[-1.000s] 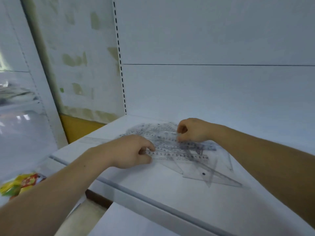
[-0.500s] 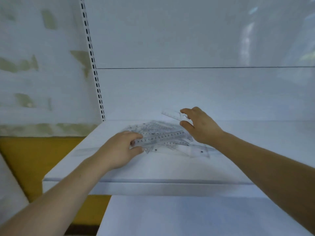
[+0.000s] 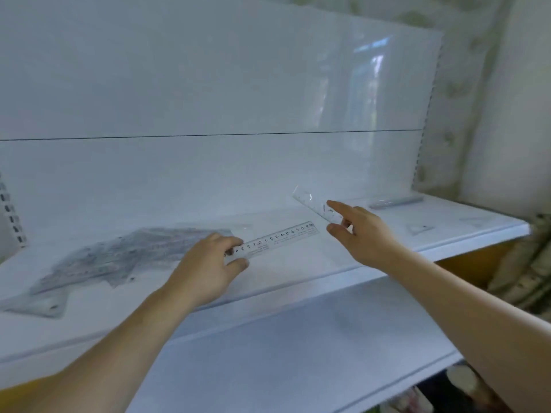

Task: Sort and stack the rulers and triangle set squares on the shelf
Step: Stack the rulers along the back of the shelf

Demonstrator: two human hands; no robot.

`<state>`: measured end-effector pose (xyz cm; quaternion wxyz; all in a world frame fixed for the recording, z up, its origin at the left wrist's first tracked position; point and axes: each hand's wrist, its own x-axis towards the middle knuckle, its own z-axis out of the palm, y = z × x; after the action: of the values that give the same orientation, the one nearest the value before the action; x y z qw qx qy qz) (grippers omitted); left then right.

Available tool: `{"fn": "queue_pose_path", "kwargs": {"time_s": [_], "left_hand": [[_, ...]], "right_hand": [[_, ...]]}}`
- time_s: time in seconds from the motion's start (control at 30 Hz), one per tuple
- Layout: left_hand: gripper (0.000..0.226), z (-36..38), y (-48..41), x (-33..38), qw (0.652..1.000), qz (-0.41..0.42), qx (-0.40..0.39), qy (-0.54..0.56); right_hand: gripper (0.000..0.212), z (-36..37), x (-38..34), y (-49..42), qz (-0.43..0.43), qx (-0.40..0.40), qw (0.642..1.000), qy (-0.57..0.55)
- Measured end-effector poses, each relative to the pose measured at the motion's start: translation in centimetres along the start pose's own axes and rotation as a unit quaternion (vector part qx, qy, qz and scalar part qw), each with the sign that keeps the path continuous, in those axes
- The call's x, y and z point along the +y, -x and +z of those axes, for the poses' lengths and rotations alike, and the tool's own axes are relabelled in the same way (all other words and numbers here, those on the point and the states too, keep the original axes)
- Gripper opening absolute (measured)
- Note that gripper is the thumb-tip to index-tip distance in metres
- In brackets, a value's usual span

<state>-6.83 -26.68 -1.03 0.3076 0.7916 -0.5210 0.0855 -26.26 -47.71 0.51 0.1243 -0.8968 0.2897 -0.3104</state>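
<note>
A heap of clear rulers and set squares [image 3: 119, 257] lies on the left part of the white shelf [image 3: 298, 272]. My left hand [image 3: 208, 263] pinches the near end of a clear ruler [image 3: 280, 237] with printed numbers, which points right over the shelf. My right hand [image 3: 360, 234] holds a second clear ruler [image 3: 316, 205] between thumb and fingers, lifted above the shelf and angled toward the back panel. Far right on the shelf lie a small stack of clear rulers [image 3: 393, 201] and two small set squares [image 3: 420, 228], [image 3: 474, 222].
A white back panel [image 3: 208, 99] rises behind the shelf. A lower white shelf [image 3: 283, 353] juts out beneath my arms. A slotted upright [image 3: 9, 216] stands at the left edge. Patterned fabric [image 3: 530, 263] hangs past the shelf's right end.
The view has swung right. My left hand has drawn one ruler out of the heap to the right. My right hand has carried its ruler further right, higher over the shelf.
</note>
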Motion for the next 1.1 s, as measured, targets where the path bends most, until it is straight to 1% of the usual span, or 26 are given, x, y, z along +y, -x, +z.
{"fn": "queue_pose_path", "kwargs": {"time_s": [0.1, 0.2, 0.37, 0.53, 0.7, 0.83, 0.97, 1.1], "left_hand": [[0.042, 4.5, -1.7, 6.0, 0.999, 0.036, -0.022, 0.032], [0.042, 9.2, -3.4, 12.2, 0.995, 0.078, -0.049, 0.049], [0.042, 15.6, -5.6, 20.8, 0.986, 0.130, -0.086, 0.066], [0.043, 19.6, -8.1, 26.0, 0.979, 0.154, -0.114, 0.063], [0.044, 22.5, -12.3, 28.2, 0.976, 0.166, -0.133, 0.055], [0.042, 24.7, -17.2, 28.1, 0.977, 0.158, -0.135, 0.047], [0.041, 26.7, -22.1, 27.3, 0.979, 0.129, -0.155, 0.035], [0.040, 28.6, -26.3, 26.2, 0.980, 0.091, -0.171, 0.036]], "right_hand": [[0.049, -4.3, 6.1, 3.5, 0.068, -0.009, 0.998, 0.011], [0.044, -8.8, 12.0, 7.0, 0.122, 0.006, 0.992, 0.030], [0.044, -14.5, 19.4, 11.5, 0.151, 0.041, 0.985, 0.069], [0.045, -17.0, 24.3, 12.9, 0.190, 0.050, 0.978, 0.076], [0.044, -16.9, 28.3, 10.9, 0.217, 0.065, 0.972, 0.063], [0.045, -15.9, 31.6, 6.4, 0.206, 0.070, 0.974, 0.063], [0.044, -14.8, 34.8, 0.4, 0.180, 0.066, 0.979, 0.069], [0.045, -13.5, 37.5, -5.2, 0.156, 0.045, 0.985, 0.063]]}}
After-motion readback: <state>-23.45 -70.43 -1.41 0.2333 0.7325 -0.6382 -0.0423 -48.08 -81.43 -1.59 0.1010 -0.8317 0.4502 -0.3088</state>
